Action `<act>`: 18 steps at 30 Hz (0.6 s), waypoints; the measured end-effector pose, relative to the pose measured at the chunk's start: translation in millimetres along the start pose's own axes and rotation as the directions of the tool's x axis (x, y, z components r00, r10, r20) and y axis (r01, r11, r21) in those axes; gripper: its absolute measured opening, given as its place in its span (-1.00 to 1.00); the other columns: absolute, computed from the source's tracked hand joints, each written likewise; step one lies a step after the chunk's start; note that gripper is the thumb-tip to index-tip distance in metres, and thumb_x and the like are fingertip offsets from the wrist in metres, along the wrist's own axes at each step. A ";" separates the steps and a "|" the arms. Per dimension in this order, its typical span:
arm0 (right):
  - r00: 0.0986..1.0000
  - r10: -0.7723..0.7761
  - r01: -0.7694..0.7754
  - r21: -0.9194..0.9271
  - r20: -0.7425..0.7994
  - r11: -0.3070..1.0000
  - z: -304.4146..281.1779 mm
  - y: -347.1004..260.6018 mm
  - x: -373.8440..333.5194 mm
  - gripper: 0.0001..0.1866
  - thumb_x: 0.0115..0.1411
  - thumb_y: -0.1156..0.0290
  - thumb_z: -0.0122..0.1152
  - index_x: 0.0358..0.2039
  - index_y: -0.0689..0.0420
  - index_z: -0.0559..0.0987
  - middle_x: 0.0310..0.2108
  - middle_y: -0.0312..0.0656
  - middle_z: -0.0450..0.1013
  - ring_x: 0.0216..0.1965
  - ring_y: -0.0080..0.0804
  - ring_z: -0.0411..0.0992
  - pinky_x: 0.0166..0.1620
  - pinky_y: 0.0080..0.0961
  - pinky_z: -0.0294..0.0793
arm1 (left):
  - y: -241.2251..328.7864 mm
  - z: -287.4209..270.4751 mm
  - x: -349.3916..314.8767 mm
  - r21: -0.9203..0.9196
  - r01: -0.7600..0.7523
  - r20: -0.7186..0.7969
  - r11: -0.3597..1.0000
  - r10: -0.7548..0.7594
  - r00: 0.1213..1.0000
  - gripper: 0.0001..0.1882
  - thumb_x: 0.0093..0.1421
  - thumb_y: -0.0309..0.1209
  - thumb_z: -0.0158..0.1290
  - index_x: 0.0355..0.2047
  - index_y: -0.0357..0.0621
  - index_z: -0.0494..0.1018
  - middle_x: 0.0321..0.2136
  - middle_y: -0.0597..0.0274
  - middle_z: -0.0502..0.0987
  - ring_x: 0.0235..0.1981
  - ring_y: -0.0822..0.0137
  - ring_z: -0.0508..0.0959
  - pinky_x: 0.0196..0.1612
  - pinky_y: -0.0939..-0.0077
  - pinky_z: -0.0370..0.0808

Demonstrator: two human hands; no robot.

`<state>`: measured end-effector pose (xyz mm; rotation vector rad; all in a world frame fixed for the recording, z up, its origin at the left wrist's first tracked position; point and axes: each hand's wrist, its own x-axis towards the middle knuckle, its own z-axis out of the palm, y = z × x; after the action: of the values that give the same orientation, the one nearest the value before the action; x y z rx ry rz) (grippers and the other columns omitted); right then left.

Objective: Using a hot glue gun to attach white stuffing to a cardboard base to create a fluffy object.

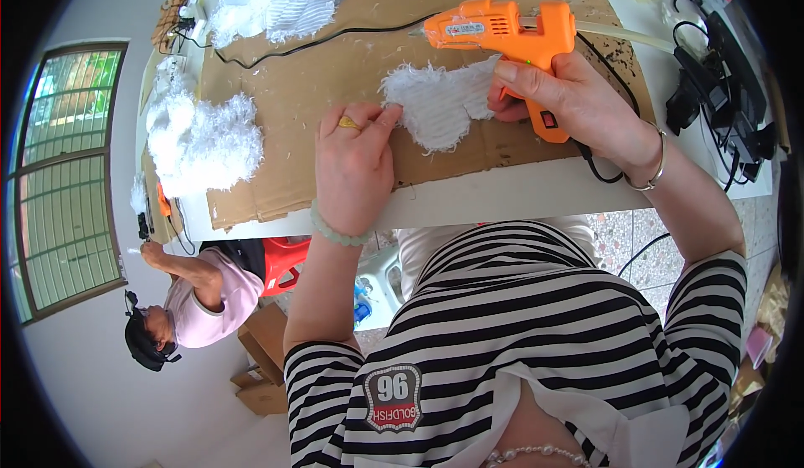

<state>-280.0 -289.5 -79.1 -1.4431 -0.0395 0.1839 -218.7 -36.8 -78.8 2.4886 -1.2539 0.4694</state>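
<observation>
My right hand (578, 103) is wrapped around the handle of an orange hot glue gun (507, 28). A pale glue stick (641, 39) sticks out of its back, and its nozzle points left. Below the gun lies a small, irregular piece of white fuzzy fabric (440, 112), its ribbed side up. My left hand (356, 162), with a gold ring, has its fingers curled and pinches the fabric's left edge between thumb and forefinger. Fingertips of my right hand are close to the fabric's right end; whether they touch it is hard to tell.
A cardboard sheet (310, 91) covers much of the white table (469, 190). White fluffy pieces (205, 145) are heaped at the left, with more fabric (272, 11) at the far side. Black cables and a black device (720, 91) occupy the right. Another person (213, 292) sits at far left.
</observation>
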 end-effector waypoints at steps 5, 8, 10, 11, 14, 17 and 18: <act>1.000 0.007 -0.008 0.015 0.009 1.000 -1.8 -1.0 -2.2 -0.62 0.28 0.10 0.01 -0.27 0.21 0.46 -0.34 -0.26 0.42 -0.28 -0.53 0.43 -0.19 -0.57 0.49 | -8.6 -3.4 2.0 -0.109 0.073 -0.028 0.991 -0.076 0.997 -0.72 -0.05 -0.70 -0.02 -0.31 -0.21 0.54 -0.45 0.12 0.50 -0.35 0.11 0.48 -0.14 0.27 0.36; 0.995 0.067 -0.065 -0.019 0.071 0.998 -1.7 -9.2 -6.4 -0.66 0.27 0.13 0.05 -0.21 0.19 0.45 -0.32 -0.27 0.43 -0.29 -0.55 0.43 -0.21 -0.57 0.49 | -11.1 -0.4 -3.3 -0.195 0.151 -0.078 0.969 -0.169 0.983 -0.75 -0.02 -0.68 -0.02 -0.32 -0.22 0.53 -0.47 0.10 0.51 -0.36 0.12 0.50 -0.14 0.28 0.36; 0.985 0.087 -0.073 -0.093 0.152 0.993 -1.2 -14.4 -7.1 -0.66 0.25 0.16 0.09 -0.14 0.17 0.43 -0.33 -0.28 0.44 -0.31 -0.57 0.43 -0.23 -0.59 0.49 | -9.8 -0.2 -4.0 -0.199 0.172 -0.091 0.965 -0.193 0.977 -0.77 0.00 -0.67 -0.01 -0.33 -0.23 0.53 -0.48 0.09 0.51 -0.37 0.13 0.51 -0.13 0.28 0.36; 0.984 0.087 -0.073 -0.095 0.153 0.993 -1.1 -16.5 -6.5 -0.66 0.25 0.16 0.09 -0.14 0.17 0.43 -0.33 -0.28 0.44 -0.31 -0.57 0.43 -0.23 -0.59 0.49 | -7.4 0.6 -3.4 -0.195 0.167 -0.089 0.966 -0.187 0.978 -0.80 0.01 -0.66 0.00 -0.33 -0.23 0.52 -0.49 0.09 0.51 -0.38 0.13 0.50 -0.13 0.28 0.36; 0.963 0.187 -0.153 -0.180 0.194 0.972 -0.5 -21.4 -3.8 -0.64 0.25 0.17 0.10 -0.12 0.18 0.42 -0.35 -0.28 0.44 -0.34 -0.59 0.43 -0.25 -0.61 0.48 | -4.9 1.6 -2.5 -0.195 0.173 -0.084 0.965 -0.192 0.978 -0.83 0.03 -0.62 0.02 -0.34 -0.24 0.52 -0.50 0.10 0.51 -0.40 0.13 0.50 -0.13 0.27 0.36; 0.952 0.255 -0.213 -0.235 0.167 0.948 2.3 -23.1 -1.0 -0.64 0.25 0.17 0.10 -0.11 0.19 0.42 -0.37 -0.27 0.44 -0.37 -0.60 0.42 -0.26 -0.62 0.47 | -4.2 1.3 -0.8 -0.203 0.177 -0.076 0.963 -0.196 0.978 -0.86 0.03 -0.60 0.05 -0.36 -0.23 0.51 -0.51 0.11 0.50 -0.44 0.13 0.49 -0.13 0.27 0.37; 0.950 0.262 -0.217 -0.246 0.168 0.944 2.5 -21.6 0.5 -0.65 0.25 0.17 0.10 -0.13 0.19 0.43 -0.38 -0.28 0.44 -0.38 -0.61 0.42 -0.27 -0.63 0.46 | -4.4 1.6 -0.3 -0.207 0.172 -0.071 0.963 -0.191 0.979 -0.87 0.03 -0.59 0.06 -0.36 -0.23 0.51 -0.52 0.11 0.50 -0.46 0.14 0.48 -0.14 0.27 0.37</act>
<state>-277.7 -289.4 -57.5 -1.6505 -0.0479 0.5404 -215.0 -34.7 -80.9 2.3560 -0.9750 0.3849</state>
